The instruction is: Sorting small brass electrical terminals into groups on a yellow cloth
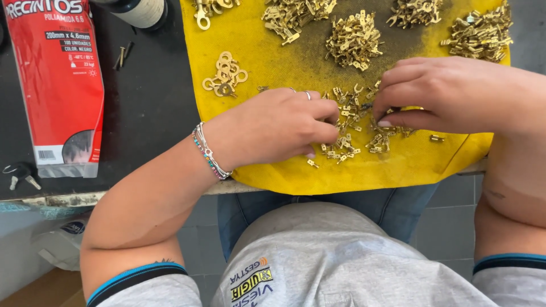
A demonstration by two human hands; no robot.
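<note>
A yellow cloth (273,51) covers the table's near edge and carries heaps of small brass terminals. My left hand (273,125), with rings and a beaded bracelet, rests curled on the cloth, fingertips in a loose scatter of brass terminals (347,122). My right hand (449,94) comes in from the right, its fingers pinched together over the same scatter; whether a piece is between them is hidden. A small group of brass ring terminals (225,75) lies to the left of my left hand.
Sorted brass heaps (354,41) line the cloth's far side. On the dark tabletop (148,113) at left lie a red packet (57,85), keys (20,175), two screws (122,55) and a spool (142,11). Tiled floor shows below.
</note>
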